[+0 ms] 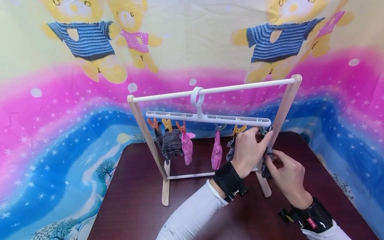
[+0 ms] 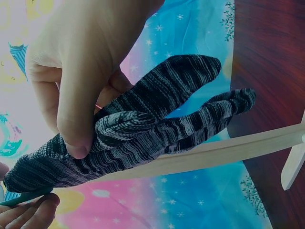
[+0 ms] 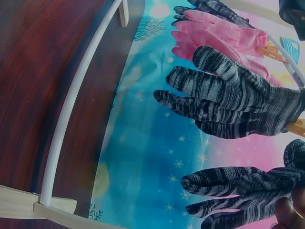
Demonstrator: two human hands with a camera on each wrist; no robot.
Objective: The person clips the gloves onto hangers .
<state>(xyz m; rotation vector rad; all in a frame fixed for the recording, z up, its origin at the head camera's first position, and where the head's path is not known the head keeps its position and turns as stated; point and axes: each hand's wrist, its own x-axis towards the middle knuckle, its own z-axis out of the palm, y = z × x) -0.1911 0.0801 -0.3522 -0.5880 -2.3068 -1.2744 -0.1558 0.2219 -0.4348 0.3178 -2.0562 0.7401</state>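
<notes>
My left hand (image 1: 247, 151) is up at the right end of the white hanger (image 1: 237, 120), pinching a dark green clothespin (image 2: 31, 194) at the cuff of a black-and-grey knit glove (image 2: 167, 129). Just below, my right hand (image 1: 289, 173) pinches that glove between thumb and fingers. Its knit fingers hang down, seen in the right wrist view too. Beside it a second striped glove (image 3: 228, 100) hangs from a yellow clothespin (image 1: 239, 129). Part of this second glove is hidden behind my left hand in the head view.
The hanger hooks over the top rod (image 1: 246, 86) of a wooden rack standing on a dark red table (image 1: 135, 206). Pink gloves (image 1: 216, 155) and other striped gloves (image 1: 172, 143) hang further left. The right post (image 1: 286, 110) rises close behind my hands. A printed cloth backdrop (image 1: 186, 40) surrounds the table.
</notes>
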